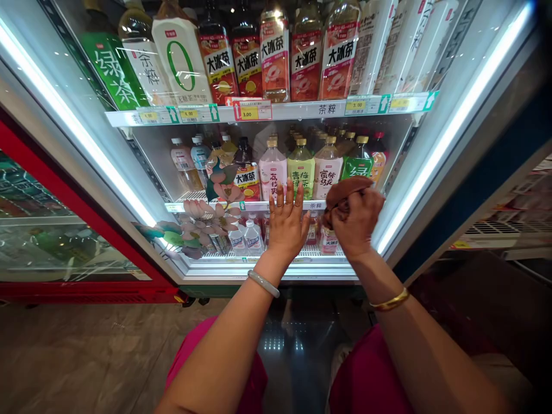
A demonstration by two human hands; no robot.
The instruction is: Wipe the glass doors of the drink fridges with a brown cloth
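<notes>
My left hand (287, 224), a pale bangle at its wrist, lies flat with fingers stretched upward against the glass door (215, 138) of a lit drinks fridge. In my right hand (357, 221) a bunched brown cloth (351, 192) is gripped, held up at the glass to the right of the left hand. Part of the cloth is hidden by the fingers. Behind the glass, near my hands, stand a pink-labelled bottle (272, 169), a green-labelled bottle (301, 167) and a peach-toned bottle (328, 167).
A flower decal (207, 221) covers the lower left of the glass. Large tea bottles (276, 52) line the upper shelf (297, 109), which carries price tags. A red-framed fridge (86, 230) stands at left, more shelving (509, 224) at right. Tiled floor (86, 345) lies below.
</notes>
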